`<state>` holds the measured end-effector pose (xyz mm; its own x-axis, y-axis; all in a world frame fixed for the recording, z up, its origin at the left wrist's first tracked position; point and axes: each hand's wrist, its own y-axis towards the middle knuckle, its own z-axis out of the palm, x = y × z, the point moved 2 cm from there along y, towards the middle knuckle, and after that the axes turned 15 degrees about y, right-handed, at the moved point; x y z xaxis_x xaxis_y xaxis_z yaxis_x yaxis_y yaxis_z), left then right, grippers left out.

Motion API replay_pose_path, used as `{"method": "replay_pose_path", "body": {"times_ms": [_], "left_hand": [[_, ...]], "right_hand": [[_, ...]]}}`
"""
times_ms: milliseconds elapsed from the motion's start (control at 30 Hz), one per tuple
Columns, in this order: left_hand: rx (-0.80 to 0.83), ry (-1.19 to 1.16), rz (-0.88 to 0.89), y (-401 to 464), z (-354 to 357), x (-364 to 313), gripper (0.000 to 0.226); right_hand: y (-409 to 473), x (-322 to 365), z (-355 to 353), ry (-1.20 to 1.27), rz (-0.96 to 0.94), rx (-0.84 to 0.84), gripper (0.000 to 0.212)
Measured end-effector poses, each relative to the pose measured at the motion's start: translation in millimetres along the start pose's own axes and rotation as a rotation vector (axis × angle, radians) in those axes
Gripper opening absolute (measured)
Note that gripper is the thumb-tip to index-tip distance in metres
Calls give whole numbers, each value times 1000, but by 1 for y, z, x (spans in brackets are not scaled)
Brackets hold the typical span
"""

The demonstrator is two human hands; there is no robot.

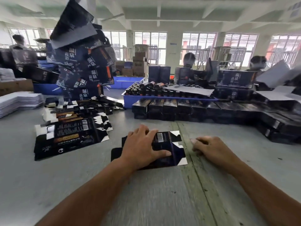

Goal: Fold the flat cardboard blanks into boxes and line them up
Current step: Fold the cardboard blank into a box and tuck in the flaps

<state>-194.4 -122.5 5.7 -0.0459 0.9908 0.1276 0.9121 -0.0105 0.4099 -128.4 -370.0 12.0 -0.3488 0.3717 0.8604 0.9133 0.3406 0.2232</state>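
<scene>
A flat black cardboard blank (169,144) with a barcode and white flaps lies on the grey table in front of me. My left hand (141,147) presses flat on it, fingers spread and thumb stretched toward its right side. Just right of the blank, my right hand (210,149) rests on the table with loosely curled fingers, holding nothing. A stack of flat black blanks (70,137) lies to the left. Folded black boxes (179,110) stand in a row across the table behind the blank.
A leaning tower of dark printed boxes (81,66) rises at the back left. A blue tray of bottles (162,93) sits behind the folded row. White sheets (17,101) are stacked at the far left. Other people work across the table.
</scene>
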Motion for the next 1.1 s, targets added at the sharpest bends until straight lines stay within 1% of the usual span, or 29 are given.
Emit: {"method": "replay_pose_path", "body": {"times_ms": [100, 233, 333, 467, 533, 600, 667, 733, 767, 800, 833, 867, 900, 967, 1000, 1033, 1100], "left_hand": [[-8, -2, 37, -3, 1, -8, 104], [-7, -12, 65, -6, 1, -17, 105], [0, -25, 96, -8, 0, -18, 105], [69, -46, 198, -11, -4, -24, 121], [70, -59, 203, -11, -7, -27, 121], [28, -76, 174, -11, -15, -28, 112], [-93, -33, 149, -9, -25, -27, 97], [-310, 56, 144, -9, -36, -23, 74], [-433, 69, 146, -9, -40, -21, 59], [-532, 52, 152, -10, -43, -18, 43], [-588, 32, 165, -10, -44, -15, 31], [-615, 27, 181, -11, -45, -14, 23], [-625, 33, 203, -12, -45, -15, 17], [-649, 74, 273, -14, -44, -20, 7], [-646, 92, 312, -15, -44, -24, 4], [-631, 99, 347, -16, -44, -28, 8], [-571, 88, 413, -18, -40, -36, 11]], "right_hand": [[-6, 9, 3, 130, -18, 64, 7], [-10, 17, 14, 363, 9, 126, 4], [-11, 19, 19, 413, 31, 98, 3], [-9, 18, 17, 524, 53, 57, 6], [-7, 17, 14, 544, 31, 46, 10], [-7, 17, 11, 564, 23, 61, 13], [-7, 16, 9, 601, 45, 100, 21], [-6, 15, 7, 625, 73, 101, 31], [-5, 15, 6, 637, 92, 71, 36], [-4, 13, 4, 655, 118, 27, 37], [-3, 13, 2, 675, 153, -10, 33], [-4, 12, 1, 709, 197, -21, 26], [-5, 12, 1, 759, 251, 2, 22], [-9, 13, 4, 849, 358, 111, 35], [-10, 15, 7, 860, 375, 158, 42], [-10, 17, 11, 860, 362, 185, 44], [-9, 18, 17, 875, 296, 163, 35]]}}
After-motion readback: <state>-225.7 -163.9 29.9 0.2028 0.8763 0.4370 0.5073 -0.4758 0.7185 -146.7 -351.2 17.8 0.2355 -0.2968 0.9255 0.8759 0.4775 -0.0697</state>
